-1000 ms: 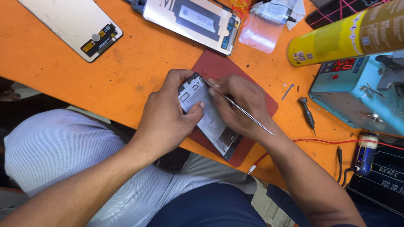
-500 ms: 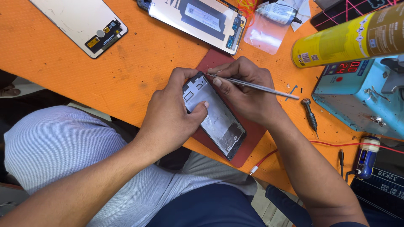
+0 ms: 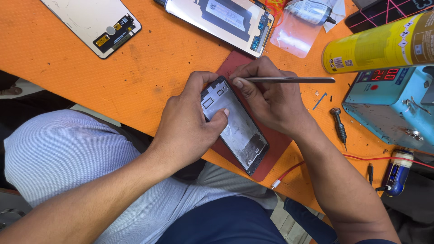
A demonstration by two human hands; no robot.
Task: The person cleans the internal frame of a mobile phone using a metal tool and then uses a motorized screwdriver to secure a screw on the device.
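Screens, labels and a bag on the orange table

A white phone screen lies top left, another screen top centre. A clear plastic bag lies just right of it. The yellow can bears a white label; the blue box shows a red digit display.

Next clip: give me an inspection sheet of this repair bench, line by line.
Surface: orange bench mat, scuffed, with a dark red rectangular pad under the work.
Job's things: opened black phone frame on the pad; thin metal tweezers.
Clutter: two detached phone screens, yellow spray can, small black screwdriver, clear plastic bag.
Grippers: left hand steadies the frame; right hand holds the tweezers at its top edge.
Cables: red wire past the right wrist.
Surroundings: light blue heating unit with red digits; person's lap below.
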